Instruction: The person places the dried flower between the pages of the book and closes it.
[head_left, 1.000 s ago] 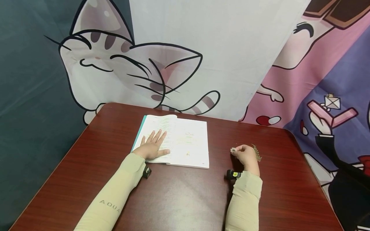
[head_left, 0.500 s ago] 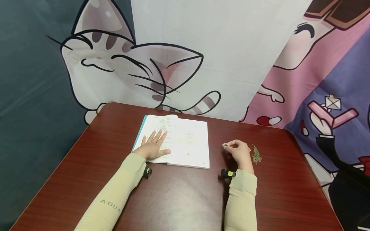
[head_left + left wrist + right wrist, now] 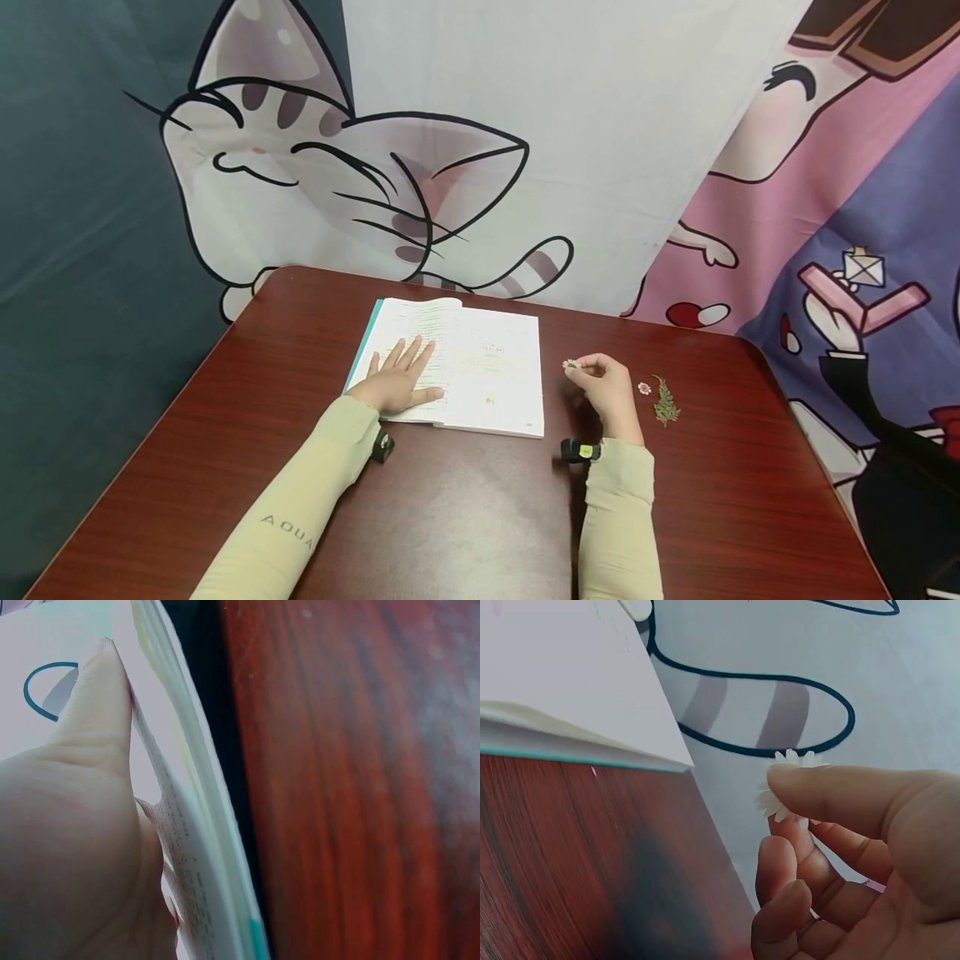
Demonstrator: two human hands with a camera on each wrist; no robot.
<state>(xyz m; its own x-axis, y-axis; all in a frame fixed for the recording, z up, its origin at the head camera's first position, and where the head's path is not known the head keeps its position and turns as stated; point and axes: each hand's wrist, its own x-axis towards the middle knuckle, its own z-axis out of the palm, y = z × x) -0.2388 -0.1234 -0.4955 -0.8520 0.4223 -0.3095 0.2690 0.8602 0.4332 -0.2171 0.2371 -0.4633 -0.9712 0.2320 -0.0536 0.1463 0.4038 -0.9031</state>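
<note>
An open book (image 3: 495, 367) with white pages and a teal cover edge lies on the table. My left hand (image 3: 392, 385) rests on its left page with the fingers spread and straight. In the right wrist view my right hand (image 3: 847, 855) pinches a small white daisy-like flower (image 3: 771, 802) between thumb and forefinger; the thumb hides part of the petals. In the head view this right hand (image 3: 606, 390) is held just right of the book. Behind it on the table lie a small pinkish-white flower (image 3: 644, 388) and a green leafy sprig (image 3: 665, 402).
The dark red wooden table (image 3: 465, 517) has rounded far corners. A cloth backdrop (image 3: 600, 150) printed with a cartoon cat hangs right behind its far edge. Each wrist wears a small black camera, such as the right wrist camera (image 3: 579, 451).
My right hand has moved left towards the book with the white flower in its pinch, uncovering the sprig and the pinkish-white flower. The left hand has stayed on the page.
</note>
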